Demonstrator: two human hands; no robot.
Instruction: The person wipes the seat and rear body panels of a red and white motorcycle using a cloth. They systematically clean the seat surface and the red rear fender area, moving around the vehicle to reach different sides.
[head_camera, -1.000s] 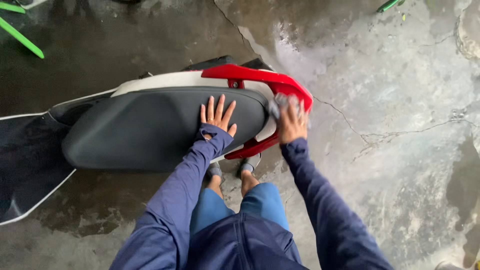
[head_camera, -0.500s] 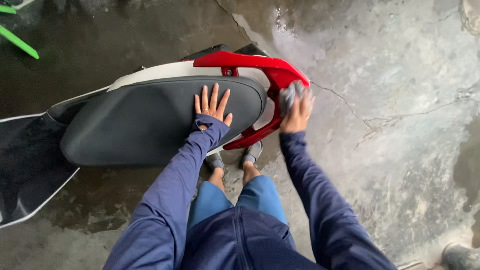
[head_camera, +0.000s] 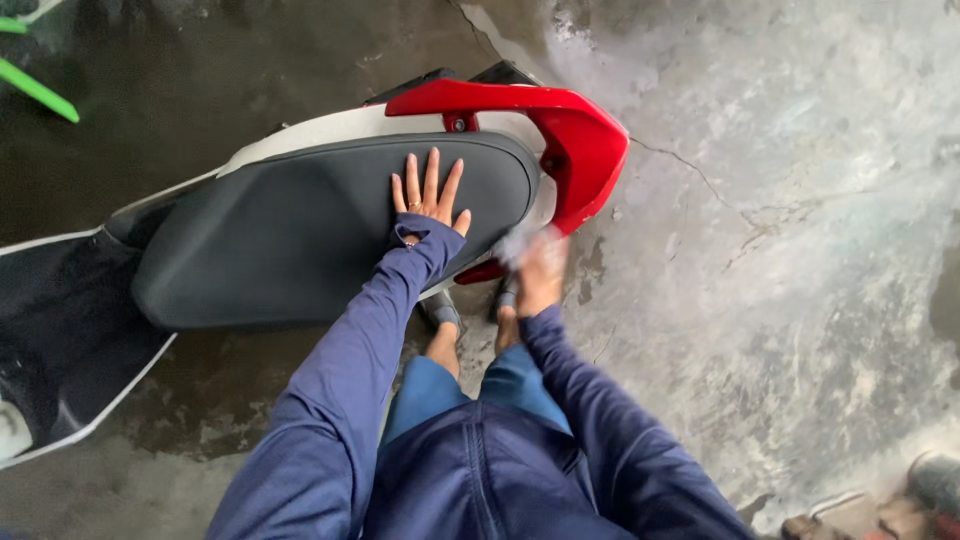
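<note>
Wet, cracked concrete floor (head_camera: 780, 300) spreads beneath a parked scooter, its dark grey seat (head_camera: 300, 240) ringed at the rear by a red grab rail (head_camera: 560, 125). My left hand (head_camera: 430, 200) lies flat on the seat, fingers spread, gripping nothing. My right hand (head_camera: 540, 275), blurred below the rail, seems to clutch a pale cloth (head_camera: 515, 245); I cannot tell for sure.

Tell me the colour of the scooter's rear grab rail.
Red grab rail, curving behind the dark grey seat; head view.
</note>
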